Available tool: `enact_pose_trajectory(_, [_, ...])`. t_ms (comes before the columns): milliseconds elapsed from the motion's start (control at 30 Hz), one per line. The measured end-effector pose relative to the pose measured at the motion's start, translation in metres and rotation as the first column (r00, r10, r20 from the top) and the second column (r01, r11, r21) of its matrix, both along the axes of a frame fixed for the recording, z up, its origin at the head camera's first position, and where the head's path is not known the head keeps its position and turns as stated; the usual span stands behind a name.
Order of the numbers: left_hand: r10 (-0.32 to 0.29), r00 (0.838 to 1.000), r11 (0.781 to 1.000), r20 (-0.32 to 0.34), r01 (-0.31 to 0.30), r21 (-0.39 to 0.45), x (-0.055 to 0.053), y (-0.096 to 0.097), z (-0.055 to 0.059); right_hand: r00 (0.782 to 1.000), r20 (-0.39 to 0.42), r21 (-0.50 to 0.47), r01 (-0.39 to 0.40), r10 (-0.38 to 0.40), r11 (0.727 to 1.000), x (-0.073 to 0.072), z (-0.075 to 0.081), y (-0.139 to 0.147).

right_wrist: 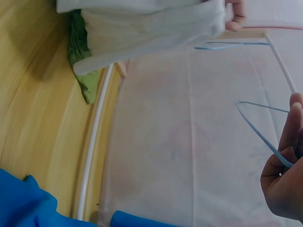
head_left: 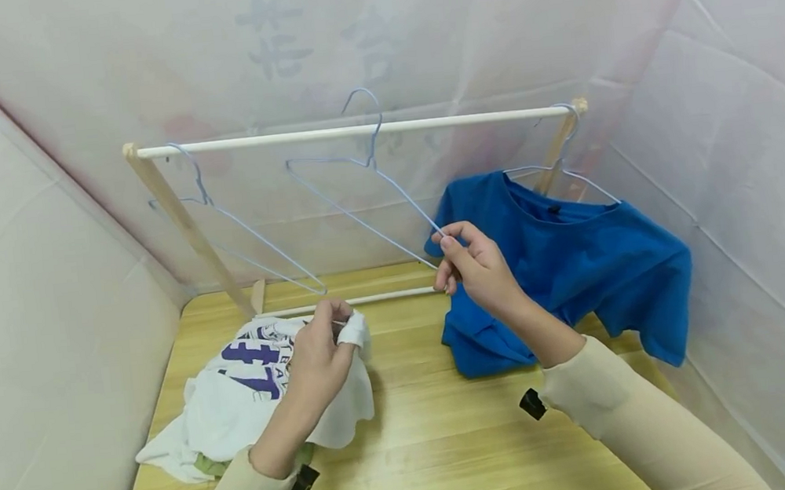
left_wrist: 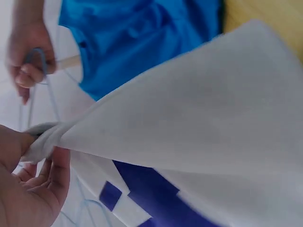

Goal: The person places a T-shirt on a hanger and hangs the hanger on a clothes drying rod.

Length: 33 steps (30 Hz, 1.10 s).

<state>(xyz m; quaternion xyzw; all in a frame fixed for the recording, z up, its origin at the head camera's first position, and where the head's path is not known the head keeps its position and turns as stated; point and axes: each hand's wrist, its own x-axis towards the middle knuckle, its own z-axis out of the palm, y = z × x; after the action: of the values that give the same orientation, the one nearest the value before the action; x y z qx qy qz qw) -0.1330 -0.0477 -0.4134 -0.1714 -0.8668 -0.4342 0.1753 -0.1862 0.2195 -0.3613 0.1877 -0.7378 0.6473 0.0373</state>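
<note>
My left hand (head_left: 318, 355) pinches the gathered edge of a white T-shirt (head_left: 220, 415) with purple print. The shirt droops from the fingers, and much of it lies on the table; in the left wrist view its white cloth (left_wrist: 189, 109) fills the middle. My right hand (head_left: 483, 272) grips a light-blue wire hanger (head_left: 405, 194) by one lower corner, so the hanger slants. Its hook shows above and in front of the rail; whether it touches the rail I cannot tell. The right wrist view shows the hanger's far corner (right_wrist: 253, 120) with no cloth on it.
A white rail (head_left: 262, 141) on wooden posts spans the back of the wooden table (head_left: 426, 447). At its left end hangs a bare hanger (head_left: 260, 234); at its right end, a blue T-shirt (head_left: 578, 259) on a hanger. Green cloth (right_wrist: 83, 56) shows beneath the white shirt.
</note>
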Motion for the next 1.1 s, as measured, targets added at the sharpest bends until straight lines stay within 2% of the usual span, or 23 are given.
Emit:
enact_pose_trajectory(167, [-0.048,0.998,0.994,-0.029,0.051,0.094,0.001,0.005,0.016,1.000,0.017,-0.008,-0.024,0.024,1.000,0.002,-0.003,-0.002])
enact_pose_trajectory(333, [-0.060,0.997,0.982,-0.041,0.067,0.175,-0.003,0.013,0.025,0.997,0.063,-0.017,-0.047,0.048,0.999,0.004,-0.008,-0.005])
enact_pose_trajectory(467, [-0.050,0.998,0.983,-0.043,0.057,0.176,-0.008,0.023,0.031,0.994,0.073,0.004,-0.080,0.079,0.997,0.008,-0.012,-0.010])
enact_pose_trajectory(667, [-0.050,0.996,0.986,-0.067,0.060,0.154,-0.012,0.034,0.036,0.987,0.018,0.062,-0.161,0.161,0.985,0.010,-0.020,-0.021])
enact_pose_trajectory(767, [-0.069,0.994,0.985,-0.085,0.081,0.150,-0.013,0.038,0.037,0.989,0.017,0.077,-0.149,0.149,0.986,0.010,-0.023,-0.027])
enact_pose_trajectory(900, [-0.093,0.989,0.984,-0.115,0.109,0.138,-0.014,0.041,0.036,0.995,0.036,0.103,-0.098,0.095,0.990,0.011,-0.023,-0.035])
enact_pose_trajectory(1100, [-0.089,0.984,0.991,-0.155,0.103,0.087,-0.013,0.040,0.035,1.000,-0.002,0.127,-0.026,0.026,0.992,0.015,-0.015,-0.041])
